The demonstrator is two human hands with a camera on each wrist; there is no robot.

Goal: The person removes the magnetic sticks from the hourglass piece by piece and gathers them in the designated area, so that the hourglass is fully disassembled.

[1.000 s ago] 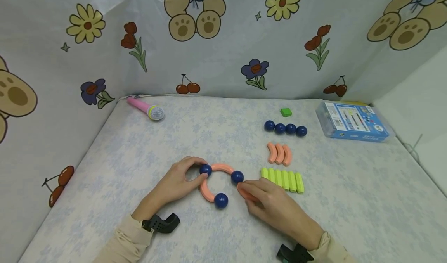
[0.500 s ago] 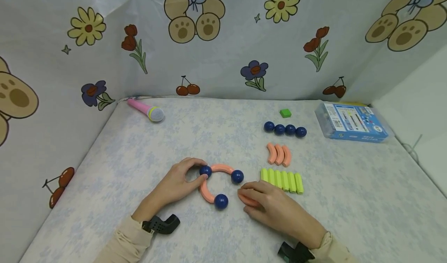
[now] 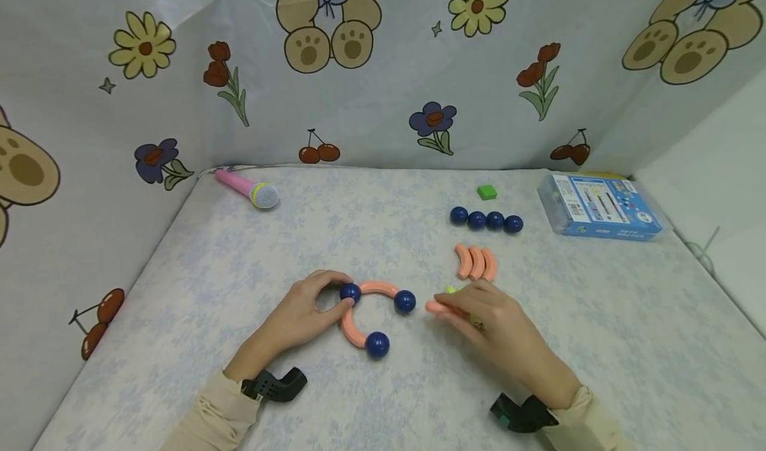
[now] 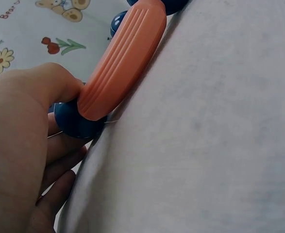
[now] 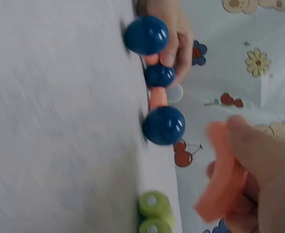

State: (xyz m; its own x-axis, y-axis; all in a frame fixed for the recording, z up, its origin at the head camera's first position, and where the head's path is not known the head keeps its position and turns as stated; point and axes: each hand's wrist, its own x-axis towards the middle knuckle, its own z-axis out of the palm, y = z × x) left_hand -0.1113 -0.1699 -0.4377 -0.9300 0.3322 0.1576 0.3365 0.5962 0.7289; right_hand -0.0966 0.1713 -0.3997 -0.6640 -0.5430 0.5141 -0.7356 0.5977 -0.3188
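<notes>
My left hand (image 3: 308, 311) pinches a dark blue ball (image 3: 350, 293) between thumb and fingers. From that ball two curved orange rods run: the upper rod (image 3: 378, 287) reaches a second blue ball (image 3: 405, 301), the lower rod (image 3: 352, 331) a third blue ball (image 3: 378, 344). Together they form an arc that gapes on its right side. In my right hand (image 3: 503, 321) another curved orange rod (image 5: 223, 174) is pinched, raised off the table and apart from the arc. Behind that hand, light green rods (image 5: 156, 208) lie mostly hidden in the head view.
Three curved orange rods (image 3: 476, 263) lie side by side beyond my right hand. Farther back are a row of blue balls (image 3: 486, 220) and a green block (image 3: 487, 192). A blue box (image 3: 604, 205) stands at back right, a pink toy microphone (image 3: 247, 188) at back left.
My right hand has drawn its orange rod away from the right-hand blue ball, then moved right and up, over the green rods. The left hand keeps its place on the arc.
</notes>
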